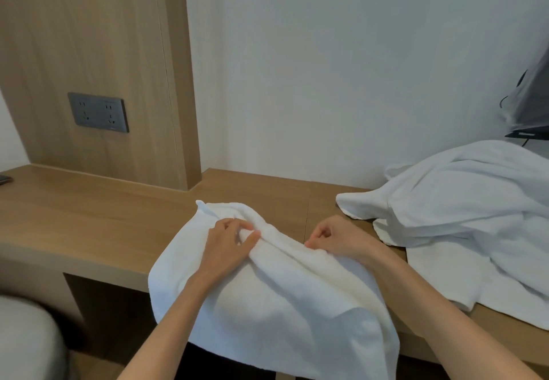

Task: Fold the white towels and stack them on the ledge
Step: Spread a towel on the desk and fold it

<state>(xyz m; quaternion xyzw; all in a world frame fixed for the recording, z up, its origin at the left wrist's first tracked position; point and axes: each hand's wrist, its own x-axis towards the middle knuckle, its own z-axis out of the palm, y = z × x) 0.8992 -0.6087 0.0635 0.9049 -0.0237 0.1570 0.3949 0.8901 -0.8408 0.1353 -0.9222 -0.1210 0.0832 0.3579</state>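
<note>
Head view: my left hand [230, 241] and right hand [334, 238] pinch the towel [282, 305] ridge on the ledge [89, 219]; its near end hangs out of frame.

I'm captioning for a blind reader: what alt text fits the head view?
Left hand and right hand grip a bunched ridge of a white towel draped over the front edge of a wooden ledge. A heap of unfolded towels lies to its right; a grey socket panel is on the wall at left.

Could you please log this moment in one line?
left hand grips towel | right hand pinches it | towel overhangs ledge | unfolded pile at right
</note>
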